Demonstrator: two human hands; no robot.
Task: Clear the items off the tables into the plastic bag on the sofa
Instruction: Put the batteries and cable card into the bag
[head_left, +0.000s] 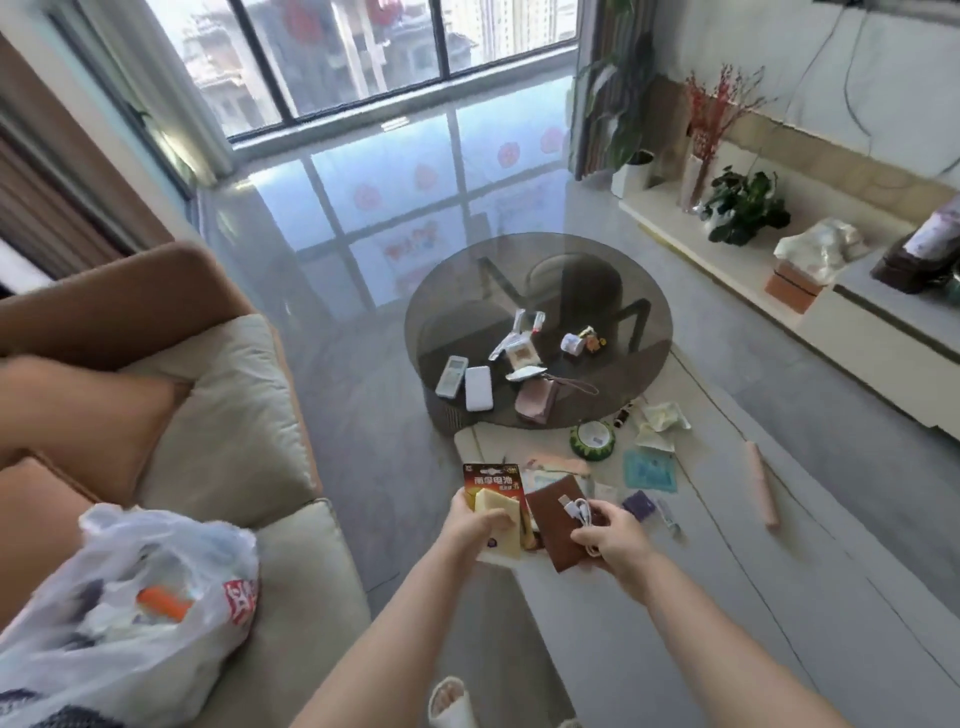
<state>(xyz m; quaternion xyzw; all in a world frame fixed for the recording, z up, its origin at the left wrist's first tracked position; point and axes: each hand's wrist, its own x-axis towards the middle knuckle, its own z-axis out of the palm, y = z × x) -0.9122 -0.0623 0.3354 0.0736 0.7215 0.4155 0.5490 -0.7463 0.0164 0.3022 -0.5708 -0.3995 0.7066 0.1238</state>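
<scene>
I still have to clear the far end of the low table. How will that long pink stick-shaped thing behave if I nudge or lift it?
The long pink cylindrical stick looks round, so a sideways nudge may roll it along the smooth pale low table. It lies straight, so it is probably stiff. It seems slim, likely light enough for one hand.
</scene>
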